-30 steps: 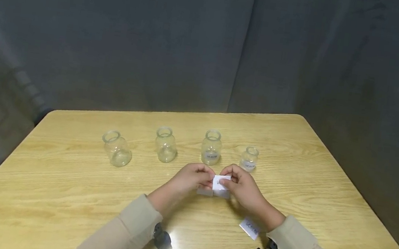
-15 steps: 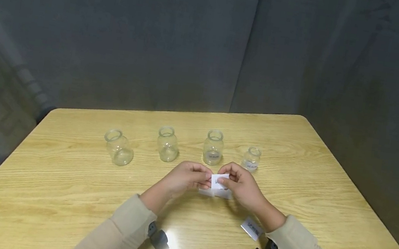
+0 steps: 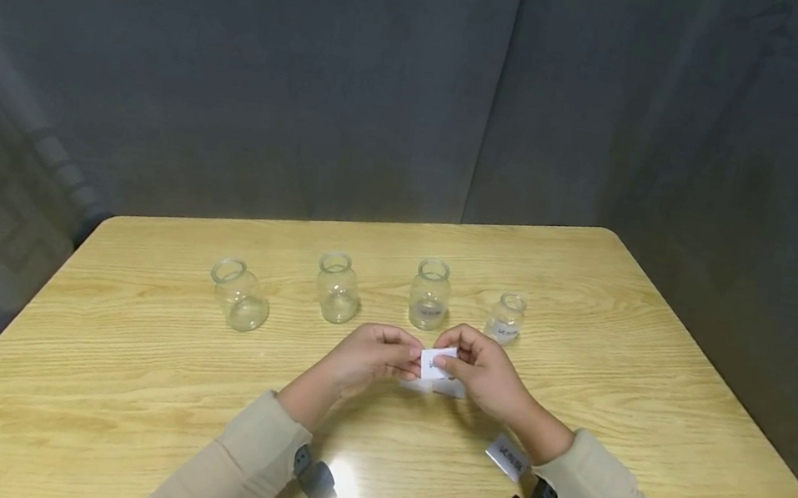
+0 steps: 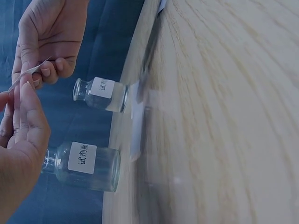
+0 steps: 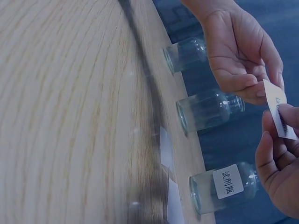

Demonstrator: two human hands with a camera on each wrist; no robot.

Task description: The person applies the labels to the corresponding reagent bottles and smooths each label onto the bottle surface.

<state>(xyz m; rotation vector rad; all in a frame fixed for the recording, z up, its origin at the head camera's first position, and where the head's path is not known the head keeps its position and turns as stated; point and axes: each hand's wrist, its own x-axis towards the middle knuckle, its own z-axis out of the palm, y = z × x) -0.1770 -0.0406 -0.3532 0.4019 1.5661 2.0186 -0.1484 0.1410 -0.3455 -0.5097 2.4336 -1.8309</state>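
Note:
A small white label (image 3: 429,363) with dark print is held between both hands, above the table. My right hand (image 3: 488,374) pinches it, thumb across the printed face. At its opposite edge my left hand (image 3: 368,357) pinches it with the fingertips. In the right wrist view the label (image 5: 275,105) stands tilted between the two hands. Beyond the hands, a glass bottle (image 3: 431,291) and a smaller bottle (image 3: 509,310) carry white labels with dark characters. Two bottles further left, one in the middle (image 3: 337,291) and one at the far left (image 3: 240,295), show no label.
Two white label pieces lie on the table below the hands, a left one (image 3: 415,385) and a right one (image 3: 450,388). Another printed label (image 3: 508,458) lies by the right wrist. The wooden table (image 3: 124,381) meets a dark curtain (image 3: 299,84) at the back.
The head view has shifted slightly. Both hands keep hold of the label, which has turned a little between the fingers. The bottles stay where they were.

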